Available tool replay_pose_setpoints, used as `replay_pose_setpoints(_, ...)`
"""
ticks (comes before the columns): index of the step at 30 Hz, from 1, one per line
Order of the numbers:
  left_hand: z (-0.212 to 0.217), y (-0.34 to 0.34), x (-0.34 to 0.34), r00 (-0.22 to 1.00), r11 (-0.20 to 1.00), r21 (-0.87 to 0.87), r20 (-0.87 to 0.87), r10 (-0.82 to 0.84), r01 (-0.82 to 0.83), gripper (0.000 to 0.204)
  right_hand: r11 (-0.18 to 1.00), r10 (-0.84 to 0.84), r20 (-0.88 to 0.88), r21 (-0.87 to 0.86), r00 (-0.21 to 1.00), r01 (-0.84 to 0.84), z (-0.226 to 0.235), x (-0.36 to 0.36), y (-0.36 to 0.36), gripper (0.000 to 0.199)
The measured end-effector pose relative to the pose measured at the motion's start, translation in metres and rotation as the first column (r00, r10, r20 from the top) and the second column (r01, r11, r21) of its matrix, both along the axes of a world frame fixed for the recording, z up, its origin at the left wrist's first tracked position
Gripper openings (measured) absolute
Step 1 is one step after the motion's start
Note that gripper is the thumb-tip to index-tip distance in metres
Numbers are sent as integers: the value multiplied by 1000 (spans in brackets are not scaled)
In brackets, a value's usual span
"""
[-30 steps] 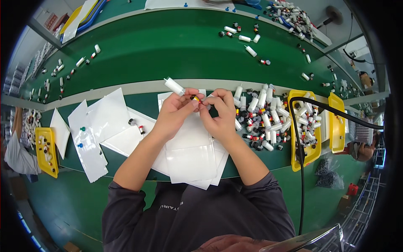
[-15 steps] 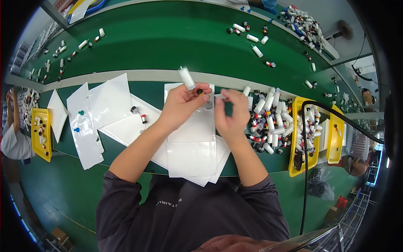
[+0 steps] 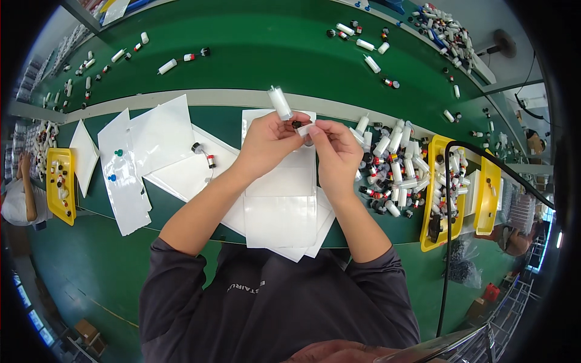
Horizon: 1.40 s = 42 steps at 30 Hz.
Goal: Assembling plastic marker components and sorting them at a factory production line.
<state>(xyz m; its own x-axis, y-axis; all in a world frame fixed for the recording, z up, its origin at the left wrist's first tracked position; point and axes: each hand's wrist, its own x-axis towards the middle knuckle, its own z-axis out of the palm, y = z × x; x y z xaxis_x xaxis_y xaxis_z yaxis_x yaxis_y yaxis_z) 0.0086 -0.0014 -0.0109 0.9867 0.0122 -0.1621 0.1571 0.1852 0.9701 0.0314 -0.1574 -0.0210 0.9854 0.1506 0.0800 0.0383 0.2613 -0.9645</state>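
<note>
Dark grey fabric of the person's sleeves fills the lower middle, and both bare forearms rise from it toward the centre of the green table (image 3: pixel 254 48). Under the forearms lies a stack of white plastic pouches (image 3: pixel 281 209), its lower corners hanging over the near table edge. Just above the stack the two hands meet. The left hand (image 3: pixel 266 139) is closed around the lower end of a white cylinder (image 3: pixel 280 103), which stands tilted up out of its fingers with a dark cap at the bottom end near the thumb. The right hand (image 3: pixel 336 148) has its thumb and forefinger pressed together on a small white strip (image 3: pixel 305 129) held right against that dark end, so the fingertips of both hands nearly touch. To the left of the arms more flat white pouches (image 3: pixel 142 148) are spread out, a few small black and red parts lying on them. To the right sits a heap of white cylinders and red-and-black caps (image 3: pixel 390 169), just beside a yellow tray (image 3: pixel 428 199). Another yellow tray (image 3: pixel 60 187) stands at the far left edge. Beyond a pale strip across the table, loose white cylinders (image 3: pixel 363 45) lie scattered over the far green surface.
</note>
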Motion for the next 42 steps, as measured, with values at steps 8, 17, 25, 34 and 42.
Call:
replay_pose_setpoints(8, -12, -3, 2, 999, 999, -50, 42, 11, -9, 31, 994, -28, 133, -104, 991, 42, -7, -3, 6, 12)
replay_pose_setpoints(17, -6, -6, -1, 995, 994, -99, 92, -29, 39, 32, 980, -87, 252, -153, 964, 129, -11, -2, 8, 12)
replay_pose_setpoints(25, -2, -2, 1, 993, 995, -48, 87, -80, 84, 35, 952, -157, 417, -177, 895, 249, -11, 2, 8, 15)
replay_pose_setpoints(34, 12, 8, -2, 991, 999, 40, 128, -40, 35, 42, 673, 253, 766, -578, 590, 462, 18, 17, -7, 32)
replay_pose_setpoints(42, 37, 104, 93, 932, 669, 678, 357, 63, -305, 37, 658, 554, 475, -753, 684, -11, 20, -36, 10, 27)
